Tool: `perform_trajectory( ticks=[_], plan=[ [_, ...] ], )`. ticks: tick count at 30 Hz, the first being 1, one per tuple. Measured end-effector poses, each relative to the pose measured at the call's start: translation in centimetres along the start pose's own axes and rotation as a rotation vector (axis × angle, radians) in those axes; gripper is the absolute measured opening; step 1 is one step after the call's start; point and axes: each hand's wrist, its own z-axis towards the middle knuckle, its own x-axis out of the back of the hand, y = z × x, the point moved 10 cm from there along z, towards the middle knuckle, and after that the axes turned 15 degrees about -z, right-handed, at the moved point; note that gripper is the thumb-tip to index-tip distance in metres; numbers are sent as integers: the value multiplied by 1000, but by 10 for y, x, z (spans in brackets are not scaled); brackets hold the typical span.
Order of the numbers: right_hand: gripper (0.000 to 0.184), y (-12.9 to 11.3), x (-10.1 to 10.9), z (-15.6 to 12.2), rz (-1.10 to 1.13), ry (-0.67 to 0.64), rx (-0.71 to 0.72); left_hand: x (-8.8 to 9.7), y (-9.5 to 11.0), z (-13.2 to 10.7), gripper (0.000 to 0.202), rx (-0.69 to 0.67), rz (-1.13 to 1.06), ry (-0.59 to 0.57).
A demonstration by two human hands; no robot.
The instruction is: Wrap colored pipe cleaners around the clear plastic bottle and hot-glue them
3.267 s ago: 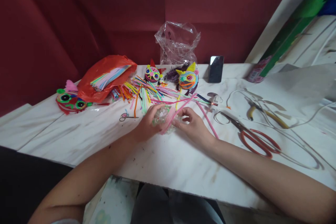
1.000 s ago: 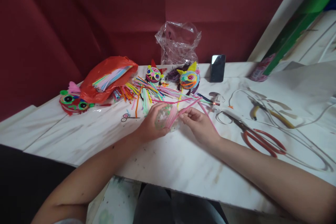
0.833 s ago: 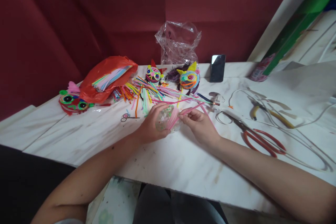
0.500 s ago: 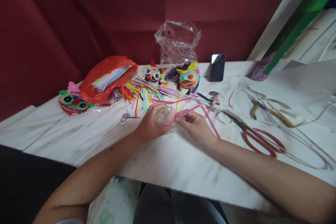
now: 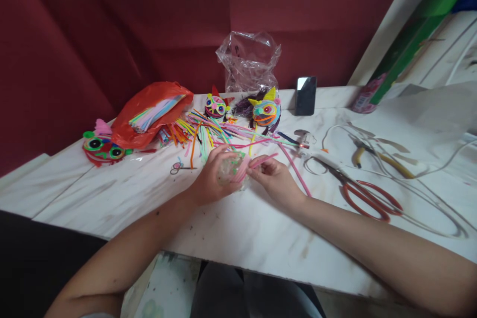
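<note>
Left hand [image 5: 213,177]: fingers clamped around the left side of a translucent ball [image 5: 225,171], held over the middle of the table [image 5: 242,243]. Right hand [image 5: 276,178]: fingers pinched on a pink pipe cleaner [image 5: 267,158], whose free end projects less far than one second earlier.

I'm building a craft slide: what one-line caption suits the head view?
Left hand cups a translucent rounded form partly covered in pink; right hand pinches a pink fuzzy strip.
</note>
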Motion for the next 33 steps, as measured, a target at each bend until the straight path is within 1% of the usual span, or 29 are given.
perform_trajectory(
  ticks=[3, 5, 7, 11, 15, 18, 22, 24, 28, 33],
  plan=[
    [36, -3, -4, -2, 1, -19, 12, 5, -13, 0, 72, 160, -69, 45],
    [35, -4, -6, -3, -4, -27, 14, 4, -19, 0, 74, 251, -103, 26],
    [36, -3, -6, -3, -7, -25, 9, 4, -18, 1, 71, 279, -106, 0],
    [36, 2, -4, -2, 18, -28, -20, 7, -10, 2, 68, 200, -81, 11],
    [35, 6, 2, -2, 54, -5, -45, 9, -14, 1, 72, 157, -79, 32],
    [34, 6, 3, -2, 63, 6, -30, 7, -14, 2, 73, 102, -61, 6],
    [33, 1, 4, -2, 40, 22, 14, 5, -7, 3, 74, -6, -30, -21],
    [32, 0, 4, -2, 18, 29, 29, 5, -5, 3, 74, -34, -22, -23],
    [30, -1, 3, -3, -19, 39, 53, 2, -6, 3, 74, -21, 3, -19],
    [31, 0, 0, -3, -43, 31, 55, 3, -10, 1, 78, 28, 3, 23]
  ],
)
